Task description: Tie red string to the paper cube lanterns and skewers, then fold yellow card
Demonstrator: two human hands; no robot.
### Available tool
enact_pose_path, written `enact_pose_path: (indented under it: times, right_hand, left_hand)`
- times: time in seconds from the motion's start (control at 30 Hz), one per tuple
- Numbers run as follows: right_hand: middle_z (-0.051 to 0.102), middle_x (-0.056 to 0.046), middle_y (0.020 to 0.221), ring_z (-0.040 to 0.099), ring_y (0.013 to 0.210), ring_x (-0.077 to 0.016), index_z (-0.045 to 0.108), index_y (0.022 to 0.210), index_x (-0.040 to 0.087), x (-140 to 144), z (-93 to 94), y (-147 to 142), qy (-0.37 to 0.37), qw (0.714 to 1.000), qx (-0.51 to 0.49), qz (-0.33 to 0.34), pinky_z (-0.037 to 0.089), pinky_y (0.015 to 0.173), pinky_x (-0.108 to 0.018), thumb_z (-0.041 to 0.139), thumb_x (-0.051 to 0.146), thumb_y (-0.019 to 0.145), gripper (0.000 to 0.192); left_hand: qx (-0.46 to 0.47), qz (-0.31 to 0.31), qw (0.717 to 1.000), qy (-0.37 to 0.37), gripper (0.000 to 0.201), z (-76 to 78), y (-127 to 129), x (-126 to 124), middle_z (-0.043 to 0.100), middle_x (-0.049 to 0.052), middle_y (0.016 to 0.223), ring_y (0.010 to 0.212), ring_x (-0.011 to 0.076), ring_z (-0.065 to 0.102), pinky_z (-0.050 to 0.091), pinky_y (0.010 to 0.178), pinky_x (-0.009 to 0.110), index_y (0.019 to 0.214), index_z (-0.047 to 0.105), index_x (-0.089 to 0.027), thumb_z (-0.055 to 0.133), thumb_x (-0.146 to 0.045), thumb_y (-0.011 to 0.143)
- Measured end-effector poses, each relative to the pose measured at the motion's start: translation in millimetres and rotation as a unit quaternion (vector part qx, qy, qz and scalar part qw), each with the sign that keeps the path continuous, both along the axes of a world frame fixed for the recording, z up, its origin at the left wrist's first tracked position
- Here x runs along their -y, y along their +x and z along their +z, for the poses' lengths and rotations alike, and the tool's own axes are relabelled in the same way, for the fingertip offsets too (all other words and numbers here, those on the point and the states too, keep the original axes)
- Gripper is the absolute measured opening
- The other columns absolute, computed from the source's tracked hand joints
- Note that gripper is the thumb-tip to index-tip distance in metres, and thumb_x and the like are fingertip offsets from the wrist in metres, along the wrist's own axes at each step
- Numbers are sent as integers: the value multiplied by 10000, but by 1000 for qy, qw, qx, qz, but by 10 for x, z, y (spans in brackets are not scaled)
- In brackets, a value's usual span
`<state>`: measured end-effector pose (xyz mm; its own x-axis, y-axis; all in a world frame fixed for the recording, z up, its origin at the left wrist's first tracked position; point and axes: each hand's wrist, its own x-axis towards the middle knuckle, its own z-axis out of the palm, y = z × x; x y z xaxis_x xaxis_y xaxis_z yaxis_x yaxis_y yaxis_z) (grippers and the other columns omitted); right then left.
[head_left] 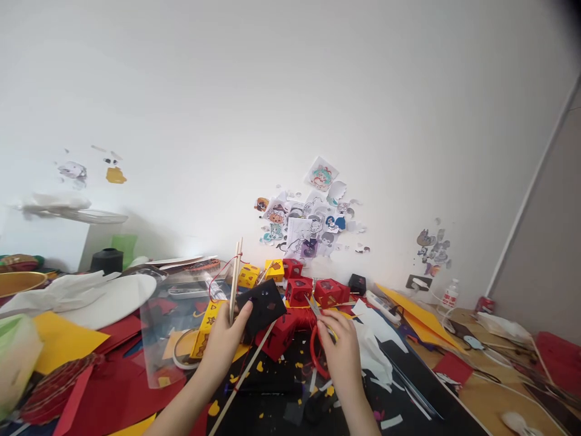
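Observation:
My left hand (227,333) is closed around pale wooden sticks (236,272), which stand upright with red string near their tops. Its thumb also presses on a black paper box (262,307) with small cut-outs. In my right hand (339,342) is a pair of scissors (313,306), blades pointing up and left, with red on the handle. Between the hands lie red string (306,318) and a red paper box (278,339). Another thin stick (249,366) slants below the black box. A yellow paper box (209,327) sits just left of my left hand.
Behind stand red paper boxes (327,292) and yellow ones (249,275), by the wall. Scraps litter the black mat (267,412). Red paper sheets (113,387) and a white plate (131,297) are at left. A phone-like black object (413,378) and a bottle (451,295) are right.

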<state>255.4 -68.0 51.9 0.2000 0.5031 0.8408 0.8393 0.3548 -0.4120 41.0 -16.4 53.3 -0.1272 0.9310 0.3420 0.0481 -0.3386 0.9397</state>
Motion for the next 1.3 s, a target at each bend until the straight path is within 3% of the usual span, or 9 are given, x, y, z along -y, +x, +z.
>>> enact_pose_path:
  times: [0.2, 0.33, 0.67, 0.9, 1.03, 1.1, 1.13, 1.23, 1.3]
  right_hand:
    - [580, -46, 903, 533, 884, -198, 625, 795, 229, 77, 413, -587, 38, 996, 31, 81, 451, 773, -353, 538, 178, 809, 102]
    - [544, -35, 868, 507, 844, -187, 603, 785, 223, 23, 485, -755, 43, 995, 48, 76, 440, 750, -340, 541, 138, 802, 106]
    - [518, -45, 861, 461, 833, -194, 525, 764, 207, -29, 437, -809, 35, 993, 102, 47, 403, 728, -336, 452, 133, 855, 138]
    - [486, -33, 795, 476, 772, -170, 440, 784, 201, -57, 394, -628, 51, 994, -58, 75, 399, 708, -308, 300, 264, 919, 204]
    - [509, -8, 678, 493, 636, -153, 457, 718, 202, -97, 348, -402, -23, 990, -116, 77, 416, 625, -285, 323, 359, 907, 280]
    - [572, -36, 815, 545, 736, -166, 520, 852, 196, -67, 377, -343, -54, 987, -91, 121, 449, 698, -301, 452, 378, 856, 194]
    - [580, -61, 962, 556, 861, -187, 525, 981, 203, -39, 407, -332, -64, 984, -62, 155, 450, 778, -323, 528, 380, 816, 242]
    - [401, -82, 1336, 383, 1219, -252, 372, 1287, 266, 48, 530, -349, -113, 962, 29, 245, 341, 984, -394, 676, 389, 703, 670]
    - [372, -77, 1371, 337, 1261, -258, 323, 1330, 276, 59, 589, -372, -153, 946, 42, 281, 308, 1012, -403, 686, 404, 694, 743]
  left_hand:
    - [-56, 3, 996, 74, 334, 33, 17, 56, 510, -38, 695, 671, 183, 522, 424, 642, 310, 784, 448, -233, 506, -556, 720]
    - [-92, 9, 992, 87, 338, 40, 23, 88, 473, -46, 679, 640, 173, 498, 413, 609, 301, 796, 434, -231, 495, -556, 727]
    - [-111, 30, 988, 105, 327, 7, 37, 73, 375, -79, 617, 541, 133, 411, 361, 526, 266, 736, 376, -239, 543, -518, 704]
    - [-25, 5, 998, 54, 344, 22, 9, 43, 408, -69, 613, 561, 131, 435, 375, 538, 259, 701, 411, -229, 507, -559, 717]
    - [37, -49, 998, -18, 376, 69, -4, 82, 403, -80, 559, 477, 120, 410, 362, 456, 245, 717, 440, -232, 494, -604, 700]
    - [55, -60, 996, -36, 387, 91, -18, 100, 477, -56, 591, 522, 146, 473, 402, 478, 258, 738, 480, -231, 478, -617, 701]
    - [60, -61, 996, -38, 400, 95, -27, 104, 532, -33, 638, 586, 168, 520, 431, 519, 270, 756, 507, -228, 465, -623, 705]
    - [77, -81, 993, -41, 464, 75, -43, 79, 646, 40, 854, 823, 226, 590, 471, 669, 294, 858, 576, -207, 443, -630, 722]
    - [105, -113, 986, -60, 516, 45, -40, 42, 664, 53, 861, 797, 226, 605, 472, 635, 291, 933, 584, -192, 426, -640, 731]
